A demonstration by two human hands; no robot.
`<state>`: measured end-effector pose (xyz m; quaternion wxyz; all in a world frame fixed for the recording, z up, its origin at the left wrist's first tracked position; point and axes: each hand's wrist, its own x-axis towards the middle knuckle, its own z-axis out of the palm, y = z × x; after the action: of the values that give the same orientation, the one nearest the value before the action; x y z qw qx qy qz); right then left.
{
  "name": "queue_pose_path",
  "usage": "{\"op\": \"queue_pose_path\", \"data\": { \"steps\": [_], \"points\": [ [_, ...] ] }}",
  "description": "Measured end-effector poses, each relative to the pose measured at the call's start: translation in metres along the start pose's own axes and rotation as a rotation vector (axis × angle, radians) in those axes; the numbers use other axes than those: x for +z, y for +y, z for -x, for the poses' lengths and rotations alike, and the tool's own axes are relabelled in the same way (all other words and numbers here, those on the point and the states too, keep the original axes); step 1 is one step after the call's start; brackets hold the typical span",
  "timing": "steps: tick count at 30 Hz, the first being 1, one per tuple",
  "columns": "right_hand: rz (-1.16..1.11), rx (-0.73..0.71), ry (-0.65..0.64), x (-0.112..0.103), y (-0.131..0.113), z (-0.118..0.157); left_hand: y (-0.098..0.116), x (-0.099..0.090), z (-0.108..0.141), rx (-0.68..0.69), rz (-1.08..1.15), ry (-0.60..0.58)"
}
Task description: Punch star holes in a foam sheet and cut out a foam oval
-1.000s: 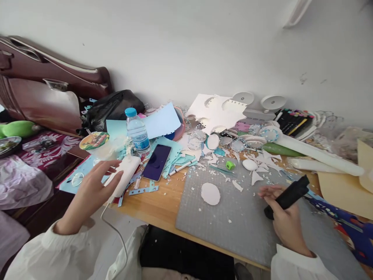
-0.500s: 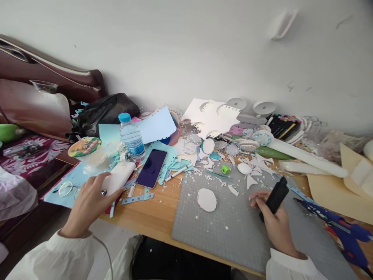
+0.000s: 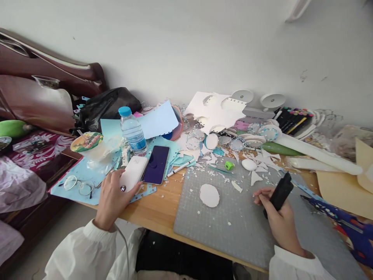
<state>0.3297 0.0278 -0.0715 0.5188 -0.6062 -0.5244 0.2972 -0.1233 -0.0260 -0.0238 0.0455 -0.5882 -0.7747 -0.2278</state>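
My left hand (image 3: 115, 196) grips the near end of a white power bank (image 3: 136, 171), which lies beside a dark-screened phone (image 3: 156, 165). A small round display shows near my fingers, and a cable hangs below that wrist. In my right hand (image 3: 278, 216), held above the grey cutting mat (image 3: 233, 241), is a black oblong object (image 3: 280, 193); its exact kind is unclear. A white paper disc (image 3: 209, 195) lies on the mat left of this hand. To the right is a blue glue gun (image 3: 345, 221).
A water bottle (image 3: 133, 132) stands behind the power bank. Eyeglasses (image 3: 78, 185) and a paper cup (image 3: 86, 142) are at the left. Paper scraps (image 3: 256, 177), a green sharpener-like cube (image 3: 229, 165) and a white roll (image 3: 320, 153) crowd the back. The wooden table edge (image 3: 163, 229) faces me.
My left hand has moved right with the power bank, now close against the phone, and the eyeglasses are uncovered. My right hand keeps nearly the same place over the mat. The view has shifted slightly.
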Motion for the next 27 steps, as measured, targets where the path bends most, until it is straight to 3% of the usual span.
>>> {"op": "queue_pose_path", "data": {
  "steps": [4, 7, 10, 13, 19, 27],
  "points": [
    [0.017, 0.013, -0.004, 0.0, 0.0, 0.001, -0.022, -0.016, -0.009, -0.049, 0.142, -0.131],
    [0.027, 0.042, 0.008, 0.0, -0.001, 0.003, -0.046, -0.031, -0.021, -0.066, 0.084, -0.14],
    [0.065, 0.089, 0.068, 0.001, -0.002, 0.003, -0.058, -0.036, -0.032, 0.027, -0.028, -0.296],
    [0.165, 0.137, 0.144, 0.0, -0.003, 0.004, -0.054, -0.032, -0.04, 0.107, -0.104, -0.432],
    [0.367, 0.084, 0.288, 0.001, 0.002, 0.003, -0.039, -0.025, -0.049, 0.071, -0.252, -0.474],
    [0.532, -0.013, 0.245, 0.004, 0.006, 0.002, -0.043, -0.027, -0.053, 0.085, -0.297, -0.563]
  ]
}}
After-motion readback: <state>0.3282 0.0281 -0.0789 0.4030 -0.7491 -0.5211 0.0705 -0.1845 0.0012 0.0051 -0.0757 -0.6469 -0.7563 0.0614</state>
